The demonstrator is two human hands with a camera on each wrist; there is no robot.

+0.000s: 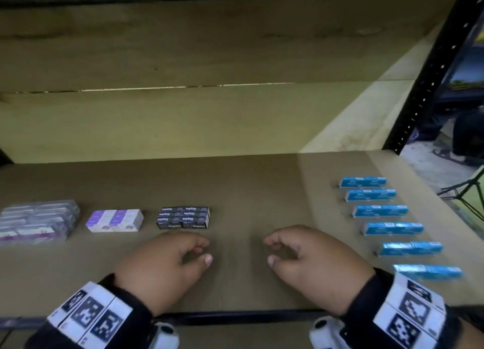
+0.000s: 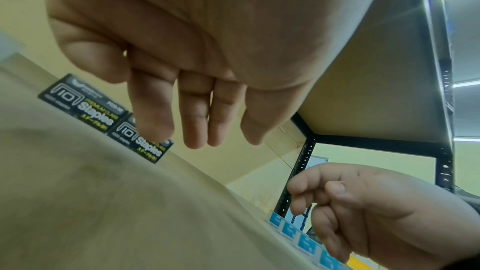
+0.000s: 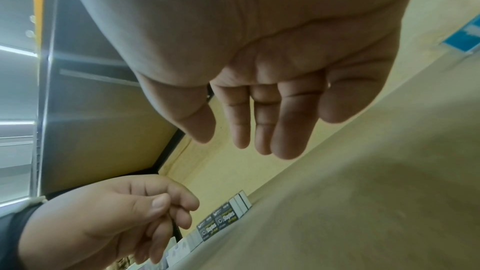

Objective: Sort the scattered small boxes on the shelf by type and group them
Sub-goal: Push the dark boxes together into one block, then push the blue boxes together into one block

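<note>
Your left hand (image 1: pixel 162 265) and right hand (image 1: pixel 311 262) hover over the front of the shelf (image 1: pixel 248 191), fingers loosely curled, both holding nothing. Just past your left hand sit the black staple boxes (image 1: pixel 183 217), packed in 1 block. Left of them lie the white-and-purple boxes (image 1: pixel 115 220), then a larger pale stack (image 1: pixel 39 221). On your right, 6 rows of blue boxes (image 1: pixel 392 228) run from near to far.

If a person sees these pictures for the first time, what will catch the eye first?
Probably the two bare hands, left hand and right hand, hovering empty over the front of the shelf. Next, the bright blue boxes lined up at the right, and the black staples boxes just beyond the left hand.
</note>
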